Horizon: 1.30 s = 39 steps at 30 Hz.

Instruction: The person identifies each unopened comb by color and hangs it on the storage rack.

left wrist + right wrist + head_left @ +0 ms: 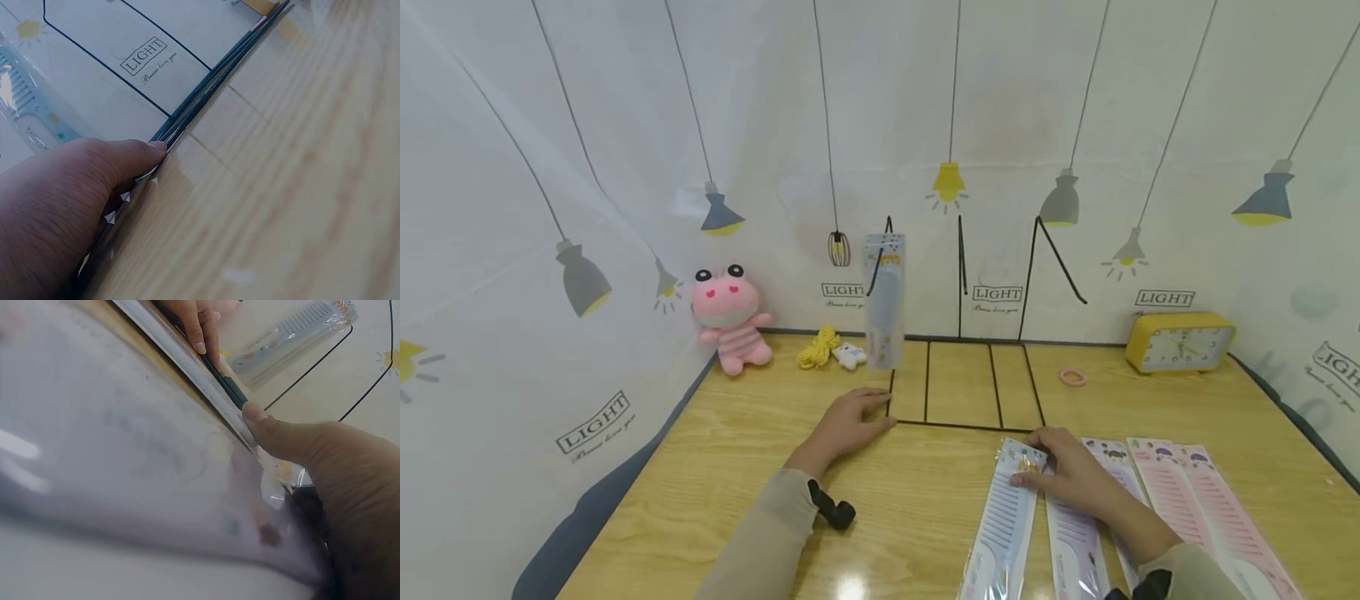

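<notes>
A black wire display rack (959, 283) stands against the back wall, its base flat on the table. Packaged light-blue combs (885, 317) hang from its left hook. My left hand (850, 421) is at the base's front left corner, thumb and fingertips holding the wire there; in the left wrist view the thumb (119, 159) lies along the dark edge and the other fingers are hidden. With its thumb on top, my right hand (1075, 475) grips the upper end of a blue comb (1007, 508) in a clear sleeve, beside a purple packaged comb (1071, 533).
More packaged combs, including pink ones (1180, 483), lie fanned at the right front. A yellow clock (1180, 343) and pink ring (1072, 377) are at the back right. At the back left are a pink plush toy (733, 321), yellow cord (818, 348) and small white toy (850, 357).
</notes>
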Motion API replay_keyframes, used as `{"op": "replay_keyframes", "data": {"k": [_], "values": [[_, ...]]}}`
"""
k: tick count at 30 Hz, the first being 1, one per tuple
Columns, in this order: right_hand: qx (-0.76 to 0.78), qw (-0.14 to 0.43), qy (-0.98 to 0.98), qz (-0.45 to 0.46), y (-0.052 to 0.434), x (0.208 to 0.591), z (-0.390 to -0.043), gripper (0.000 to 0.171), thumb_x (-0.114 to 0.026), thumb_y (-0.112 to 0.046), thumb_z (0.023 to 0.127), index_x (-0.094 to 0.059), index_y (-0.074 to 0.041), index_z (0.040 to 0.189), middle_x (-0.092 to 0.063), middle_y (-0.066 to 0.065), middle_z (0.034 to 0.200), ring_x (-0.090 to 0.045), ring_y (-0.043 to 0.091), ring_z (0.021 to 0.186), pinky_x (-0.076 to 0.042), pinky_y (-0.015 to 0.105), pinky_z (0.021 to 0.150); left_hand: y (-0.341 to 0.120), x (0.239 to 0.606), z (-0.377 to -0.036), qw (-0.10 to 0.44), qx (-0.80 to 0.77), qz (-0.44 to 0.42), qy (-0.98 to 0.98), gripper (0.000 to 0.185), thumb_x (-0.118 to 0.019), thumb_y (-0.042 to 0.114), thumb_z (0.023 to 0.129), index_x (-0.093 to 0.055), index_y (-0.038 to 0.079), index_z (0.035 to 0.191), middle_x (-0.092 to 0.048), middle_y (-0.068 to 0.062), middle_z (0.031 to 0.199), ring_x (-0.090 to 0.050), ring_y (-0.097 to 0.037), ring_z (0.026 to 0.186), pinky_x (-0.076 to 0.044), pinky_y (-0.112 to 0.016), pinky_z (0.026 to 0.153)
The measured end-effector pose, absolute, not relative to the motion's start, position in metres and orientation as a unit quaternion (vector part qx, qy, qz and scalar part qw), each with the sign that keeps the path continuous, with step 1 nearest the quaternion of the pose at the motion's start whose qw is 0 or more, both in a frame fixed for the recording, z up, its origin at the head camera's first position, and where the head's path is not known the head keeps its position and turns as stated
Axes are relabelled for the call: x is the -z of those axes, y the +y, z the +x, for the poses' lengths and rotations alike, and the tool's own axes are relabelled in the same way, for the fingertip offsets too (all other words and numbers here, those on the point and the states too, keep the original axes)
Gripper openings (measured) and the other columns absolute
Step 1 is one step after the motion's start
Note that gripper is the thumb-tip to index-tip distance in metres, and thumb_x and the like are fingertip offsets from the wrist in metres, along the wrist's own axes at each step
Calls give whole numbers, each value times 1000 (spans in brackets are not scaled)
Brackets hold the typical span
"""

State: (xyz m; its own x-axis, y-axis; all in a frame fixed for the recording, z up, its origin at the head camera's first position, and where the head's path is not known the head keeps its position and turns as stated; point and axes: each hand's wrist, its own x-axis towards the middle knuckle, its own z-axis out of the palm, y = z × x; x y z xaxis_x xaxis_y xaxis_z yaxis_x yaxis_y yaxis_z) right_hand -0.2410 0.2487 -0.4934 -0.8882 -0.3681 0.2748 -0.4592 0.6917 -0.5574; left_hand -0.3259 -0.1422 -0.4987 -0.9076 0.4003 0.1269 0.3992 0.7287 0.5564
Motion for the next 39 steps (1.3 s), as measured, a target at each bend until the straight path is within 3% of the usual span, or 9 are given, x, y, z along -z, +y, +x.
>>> {"op": "replay_keyframes", "data": {"k": [7, 14, 19, 23, 26, 30, 39], "values": [[-334, 78, -907, 245, 250, 495, -238, 23, -74, -26, 92, -67, -15, 112, -59, -4, 110, -55, 19, 106, -49, 47, 91, -142, 499, -326, -2, -305, 220, 926, 59, -62, 53, 96, -54, 25, 147, -48, 4, 151, -40, -26, 143, -33, -50, 116], [-411, 96, -890, 170, 248, 491, -238, 26, -73, -29, 95, -69, -14, 115, -71, -1, 107, -65, 14, 96, -55, 30, 84, -142, 498, -325, -2, -310, 224, 924, 60, -62, 54, 96, -55, 24, 147, -48, 3, 151, -40, -27, 142, -33, -51, 116], [-517, 80, -848, 79, 250, 483, -240, 39, -74, -39, 93, -69, -12, 122, -72, 2, 113, -65, 9, 97, -53, 21, 81, -143, 498, -326, -1, -307, 225, 925, 62, -61, 58, 95, -54, 24, 148, -48, 4, 152, -39, -26, 143, -33, -49, 117], [-659, 21, -752, 31, 253, 479, -243, 45, -74, -33, 93, -64, -6, 127, -70, 0, 112, -66, 8, 100, -56, 22, 85, -143, 499, -328, 4, -307, 220, 926, 62, -60, 58, 96, -53, 26, 148, -47, 6, 152, -39, -25, 143, -33, -49, 117], [-756, -13, -655, 16, 255, 477, -245, 32, -73, -21, 95, -66, -4, 122, -71, 0, 108, -69, 11, 100, -57, 26, 88, -143, 500, -330, 6, -304, 217, 928, 60, -60, 57, 96, -53, 29, 148, -46, 7, 153, -38, -24, 144, -32, -48, 117], [-792, -35, -610, 12, 256, 477, -245, 17, -70, -11, 96, -72, -10, 112, -72, -1, 104, -70, 11, 97, -58, 27, 85, -143, 500, -330, 6, -300, 219, 929, 59, -60, 56, 97, -53, 29, 148, -46, 6, 153, -38, -25, 144, -32, -49, 117], [-803, -46, -593, 48, 257, 479, -243, 33, -66, -6, 98, -64, -1, 130, -69, -1, 115, -68, 12, 106, -54, 28, 94, -141, 498, -326, -3, -313, 226, 922, 57, -62, 51, 97, -55, 23, 147, -48, 4, 152, -40, -27, 143, -33, -51, 116]]}}
